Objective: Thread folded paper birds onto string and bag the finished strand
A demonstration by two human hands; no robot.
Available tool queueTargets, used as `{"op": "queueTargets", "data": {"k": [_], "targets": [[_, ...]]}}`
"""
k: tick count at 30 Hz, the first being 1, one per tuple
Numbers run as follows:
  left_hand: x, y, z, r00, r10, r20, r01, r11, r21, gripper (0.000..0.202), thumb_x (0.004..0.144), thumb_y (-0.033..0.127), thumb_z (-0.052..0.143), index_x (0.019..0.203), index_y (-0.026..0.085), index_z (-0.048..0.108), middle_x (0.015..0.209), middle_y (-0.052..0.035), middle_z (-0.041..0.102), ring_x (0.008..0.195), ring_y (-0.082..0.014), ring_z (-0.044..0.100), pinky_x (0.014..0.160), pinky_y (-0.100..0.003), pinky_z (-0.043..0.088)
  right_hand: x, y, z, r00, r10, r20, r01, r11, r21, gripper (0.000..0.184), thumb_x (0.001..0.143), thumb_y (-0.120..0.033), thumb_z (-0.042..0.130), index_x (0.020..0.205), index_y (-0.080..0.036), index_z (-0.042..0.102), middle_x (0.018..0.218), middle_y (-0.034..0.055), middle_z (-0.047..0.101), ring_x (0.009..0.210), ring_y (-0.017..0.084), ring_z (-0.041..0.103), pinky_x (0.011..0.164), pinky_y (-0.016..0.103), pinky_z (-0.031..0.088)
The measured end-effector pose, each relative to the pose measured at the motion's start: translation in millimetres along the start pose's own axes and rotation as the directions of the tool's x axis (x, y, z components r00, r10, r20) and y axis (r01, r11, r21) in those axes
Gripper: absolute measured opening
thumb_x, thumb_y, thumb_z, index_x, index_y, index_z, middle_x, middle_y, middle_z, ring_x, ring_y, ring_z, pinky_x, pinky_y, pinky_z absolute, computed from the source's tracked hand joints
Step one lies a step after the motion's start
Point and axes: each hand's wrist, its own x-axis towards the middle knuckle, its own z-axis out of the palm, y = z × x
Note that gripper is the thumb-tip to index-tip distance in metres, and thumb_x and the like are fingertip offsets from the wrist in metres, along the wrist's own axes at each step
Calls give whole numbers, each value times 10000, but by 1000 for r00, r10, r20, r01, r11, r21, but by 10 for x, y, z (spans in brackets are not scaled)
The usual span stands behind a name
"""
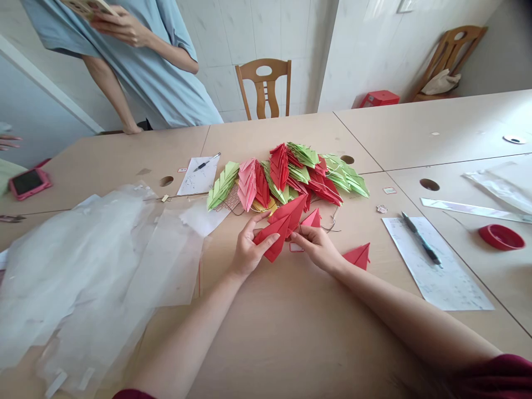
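Note:
My left hand (250, 248) pinches a red folded paper piece (284, 224) between thumb and fingers, just above the table. At the right edge of the same piece, the thumb and fingers of my right hand (318, 244) are closed on it. One red folded triangle (311, 219) shows just behind my right hand, and another red triangle (358, 256) lies beside my right forearm. Beyond both hands is a pile of folded paper strands, with a green strand (224, 184), a pink strand (247, 184) and a red strand (279, 166). Thin strings trail out of the pile.
Translucent plastic bags (83, 266) spread over the table's left side. A pen (421, 238) rests on a written sheet (449, 282) at right, near a red tape roll (501, 237). Across the table stands a person (158, 83) holding a phone. A wooden chair (266, 83) stands behind.

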Motion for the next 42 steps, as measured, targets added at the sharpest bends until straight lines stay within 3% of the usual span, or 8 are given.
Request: {"op": "queueTargets", "data": {"k": [5, 8, 11, 16, 22, 36, 39, 42], "targets": [[13, 33, -95, 992, 101, 71, -110, 982, 151, 590, 736, 290, 771, 1270, 183, 544, 849, -54, 719, 754, -166, 674, 680, -244, 541, 47, -59, -94, 991, 71, -117, -36, 959, 283, 329, 883, -499, 550, 756, -204, 480, 566, -76, 295, 476, 73, 236, 437, 212, 204], [31, 32, -111, 989, 137, 53, -144, 977, 160, 574, 714, 281, 789, 1238, 184, 574, 910, -60, 717, 854, -178, 676, 776, -269, 545, 90, -56, -128, 975, 70, -213, 3, 945, 326, 379, 836, -526, 618, 722, -202, 458, 549, -86, 264, 469, 68, 196, 426, 215, 170], [60, -12, -114, 993, 108, -41, -105, 992, 73, 569, 720, 318, 781, 1236, 178, 587, 908, -57, 716, 810, -170, 674, 754, -281, 555, 114, -43, -141, 946, 19, -324, 86, 948, 307, 406, 805, -522, 662, 694, -205, 435, 549, -86, 271, 469, 66, 207, 428, 218, 176], [87, -107, -133, 988, -30, -152, 36, 999, 38, 338, 708, 377, 781, 938, 133, 737, 842, -68, 735, 668, -143, 653, 651, -260, 555, 123, -43, -171, 890, -52, -453, 194, 942, 274, 491, 791, -507, 688, 636, -218, 322, 563, -84, 241, 482, 66, 221, 439, 223, 192], [86, -134, -136, 973, -30, -229, 18, 998, -55, 292, 652, 378, 819, 814, 142, 761, 798, -56, 745, 727, -162, 673, 709, -284, 568, 111, -18, -159, 912, -71, -405, 146, 976, 158, 471, 795, -554, 662, 633, -212, 382, 553, -70, 282, 488, 75, 248, 450, 237, 225], [77, -123, -144, 975, -26, -222, 23, 1000, -20, 306, 663, 408, 806, 788, 135, 746, 778, -54, 739, 708, -167, 661, 689, -293, 562, 127, -34, -154, 937, -47, -346, 108, 981, 161, 470, 800, -584, 642, 658, -204, 404, 568, -72, 275, 484, 70, 238, 444, 231, 190], [70, -66, -177, 990, -73, -119, 65, 995, -76, 356, 666, 419, 805, 873, 136, 743, 847, -71, 743, 766, -193, 671, 708, -298, 550, 122, -46, -161, 948, -17, -319, 73, 983, 166, 483, 798, -584, 643, 644, -203, 389, 551, -77, 274, 477, 65, 222, 434, 224, 173], [67, 21, -234, 949, -247, 194, 294, 917, -271, 546, 756, 608, 653, 1014, 130, 716, 922, -120, 735, 837, -237, 685, 704, -312, 535, 112, -73, -167, 977, 6, -213, 28, 987, 158, 448, 807, -580, 631, 673, -192, 453, 554, -66, 341, 477, 64, 253, 431, 217, 202]]}}
